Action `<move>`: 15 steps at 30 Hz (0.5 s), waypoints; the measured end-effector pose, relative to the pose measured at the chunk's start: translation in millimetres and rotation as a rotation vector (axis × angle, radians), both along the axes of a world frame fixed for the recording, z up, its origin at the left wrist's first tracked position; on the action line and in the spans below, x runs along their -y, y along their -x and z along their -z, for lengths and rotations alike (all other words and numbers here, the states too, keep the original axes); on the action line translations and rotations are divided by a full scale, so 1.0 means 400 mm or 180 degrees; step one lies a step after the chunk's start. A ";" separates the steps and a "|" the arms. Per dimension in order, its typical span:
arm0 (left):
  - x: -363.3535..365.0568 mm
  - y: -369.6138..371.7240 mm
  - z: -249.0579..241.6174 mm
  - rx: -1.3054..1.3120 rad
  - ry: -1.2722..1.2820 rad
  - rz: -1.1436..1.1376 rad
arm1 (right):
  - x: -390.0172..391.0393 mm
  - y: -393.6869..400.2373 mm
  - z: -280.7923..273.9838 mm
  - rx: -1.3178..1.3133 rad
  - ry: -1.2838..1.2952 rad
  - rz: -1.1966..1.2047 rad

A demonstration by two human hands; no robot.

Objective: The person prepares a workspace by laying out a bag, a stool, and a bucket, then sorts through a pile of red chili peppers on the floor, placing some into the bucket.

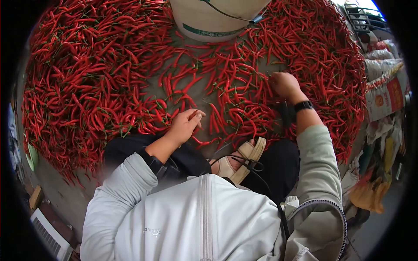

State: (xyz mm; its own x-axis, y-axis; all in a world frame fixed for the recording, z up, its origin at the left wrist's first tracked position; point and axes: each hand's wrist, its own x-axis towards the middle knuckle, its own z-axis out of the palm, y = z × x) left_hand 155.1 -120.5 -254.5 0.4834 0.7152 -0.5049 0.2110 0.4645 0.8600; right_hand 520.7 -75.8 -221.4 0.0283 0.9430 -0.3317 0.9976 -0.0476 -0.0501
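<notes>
Light: soft, moderate, indoor | Source: white glare, upper right corner | Shadows: faint, darkest between the legs in dark trousers (pixel 272 172) | Lens: fisheye, black rounded vignette, bent edges | Focus: small red chili peppers (pixel 93 65) fairly clear mid-frame, softer toward the rim; right hand (pixel 285 85) slightly blurred
</notes>
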 end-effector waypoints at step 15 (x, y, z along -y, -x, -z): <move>-0.036 -0.059 -0.177 0.1193 0.0008 -0.0719 | 0.135 0.355 -0.200 -0.3807 0.0121 0.0343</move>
State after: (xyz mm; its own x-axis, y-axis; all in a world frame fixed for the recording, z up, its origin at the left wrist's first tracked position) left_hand 178.5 -106.3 -183.7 0.4652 0.8229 -0.3263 -0.2225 0.4655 0.8566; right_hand 378.7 -129.8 -141.3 -0.2383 0.9437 -0.2294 0.3112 -0.1496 -0.9385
